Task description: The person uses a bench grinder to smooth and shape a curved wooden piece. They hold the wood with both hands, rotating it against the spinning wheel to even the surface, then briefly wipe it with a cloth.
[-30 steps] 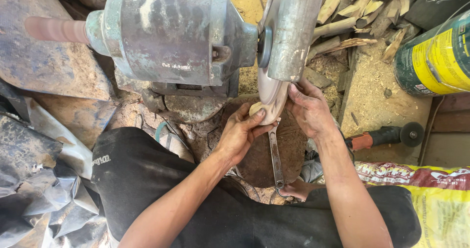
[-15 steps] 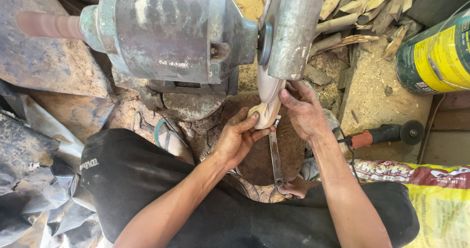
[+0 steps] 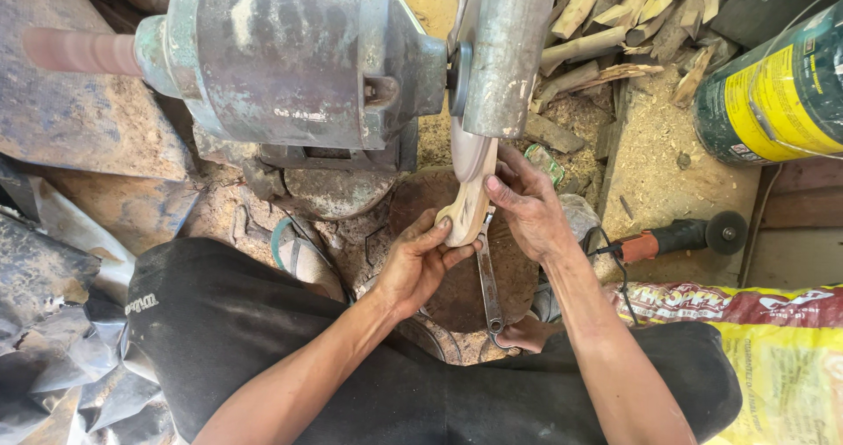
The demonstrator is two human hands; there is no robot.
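Note:
A pale, curved piece of wood (image 3: 469,204) is held upright against the underside of the grinding wheel under its metal guard (image 3: 507,50). My left hand (image 3: 420,261) grips the lower end of the wood from the left. My right hand (image 3: 527,206) holds its upper part from the right, fingers pressed on it close to the wheel. The wheel is driven by a large grey-green bench motor (image 3: 290,59), whose pink spindle (image 3: 79,50) sticks out on the left.
A metal wrench (image 3: 488,287) lies on a round wooden block (image 3: 518,278) under my hands. An orange angle grinder (image 3: 685,236) lies to the right. A green and yellow can (image 3: 777,94), a yellow sack (image 3: 781,357), wood offcuts (image 3: 615,24) and sawdust surround the spot.
The wooden piece has been turned and shifted slightly against the wheel. My right hand has moved from the top of the wood to its side, and the view has tilted down a little.

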